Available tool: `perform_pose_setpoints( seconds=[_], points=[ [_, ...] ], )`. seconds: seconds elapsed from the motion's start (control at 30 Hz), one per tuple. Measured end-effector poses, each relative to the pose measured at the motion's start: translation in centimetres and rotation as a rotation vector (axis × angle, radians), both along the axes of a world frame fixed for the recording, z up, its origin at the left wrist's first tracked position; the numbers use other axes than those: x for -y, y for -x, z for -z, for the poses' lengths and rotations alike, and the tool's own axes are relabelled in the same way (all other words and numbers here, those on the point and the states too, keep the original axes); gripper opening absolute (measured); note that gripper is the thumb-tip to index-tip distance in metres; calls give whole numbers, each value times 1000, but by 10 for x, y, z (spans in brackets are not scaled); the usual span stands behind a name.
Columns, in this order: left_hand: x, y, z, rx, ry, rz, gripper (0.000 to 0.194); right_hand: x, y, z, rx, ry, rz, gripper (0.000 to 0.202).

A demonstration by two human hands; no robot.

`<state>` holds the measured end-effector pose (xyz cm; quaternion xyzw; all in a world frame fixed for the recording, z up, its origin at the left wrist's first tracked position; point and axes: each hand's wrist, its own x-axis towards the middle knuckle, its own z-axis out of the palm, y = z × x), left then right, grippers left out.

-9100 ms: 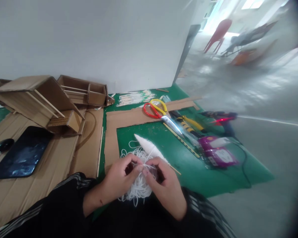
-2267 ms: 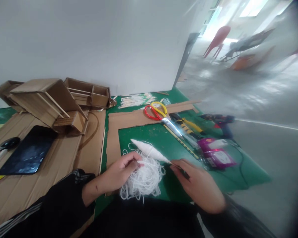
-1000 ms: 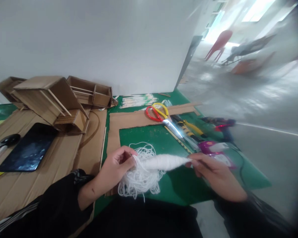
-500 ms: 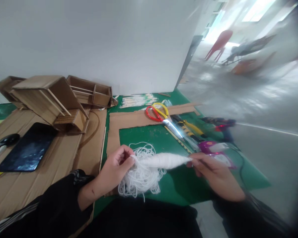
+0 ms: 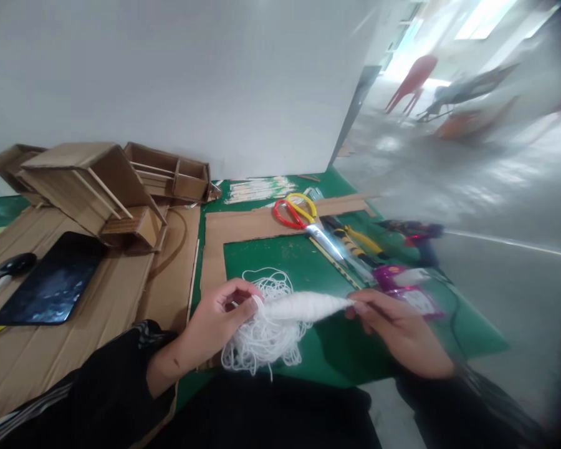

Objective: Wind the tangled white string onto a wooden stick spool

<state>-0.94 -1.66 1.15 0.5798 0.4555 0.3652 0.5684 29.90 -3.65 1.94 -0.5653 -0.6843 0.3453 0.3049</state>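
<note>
A white spindle-shaped bundle of wound yarn (image 5: 306,305) is stretched level between my two hands. My left hand (image 5: 224,318) pinches the strands at its left end between thumb and fingers. At the tapered right end, my right hand (image 5: 393,324) holds the tip in a pinch. Beneath the bundle and beside my left hand, a loose tangle of white yarn (image 5: 264,346) lies on the green tabletop (image 5: 266,255). Scissors with red and yellow handles (image 5: 325,242) lie beyond the bundle.
Cardboard boxes (image 5: 84,181) stand at the back left, with a black tablet (image 5: 51,280) and a mouse (image 5: 15,265) nearer. Right of the scissors are yellow-handled pliers (image 5: 367,243) and a purple package (image 5: 416,299). White sticks (image 5: 262,189) lie near the wall.
My right hand has shifted slightly left with its end of the bundle. The fingers of my left hand have moved a little to the right.
</note>
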Motion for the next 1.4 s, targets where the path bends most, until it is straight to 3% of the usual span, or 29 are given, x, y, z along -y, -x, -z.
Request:
perform_pose_setpoints(
  seconds=[0.17, 0.4, 0.53, 0.7, 0.9, 1.17, 1.3, 1.4],
  points=[
    [-3, -1, -1, -39, 1, -78, 13, -1, 5, 1, 13, -16, -14, 31],
    [-6, -1, 1, 283, 176, -251, 14, -1, 5, 5, 8, -43, 10, 27],
    [-6, -1, 3, 348, 238, -197, 18, 0, 4, 4, 24, -39, -1, 26],
    [-3, -2, 0, 316, 226, -9, 23, 1, 5, 2, 2, -31, 7, 27],
    [5, -1, 0, 187, 186, 108, 57, 3, 12, 4, -17, -27, 28, 26],
    [9, 1, 1, -231, -297, -10, 57, 6, 23, 16, -50, 5, -28, 25],
    [8, 5, -1, -492, -687, -52, 46, 6, 23, 18, -15, -19, -26, 25],
    [7, 8, -5, -568, -943, -14, 39, 5, 23, 17, -1, -33, -33, 24]
  ],
)
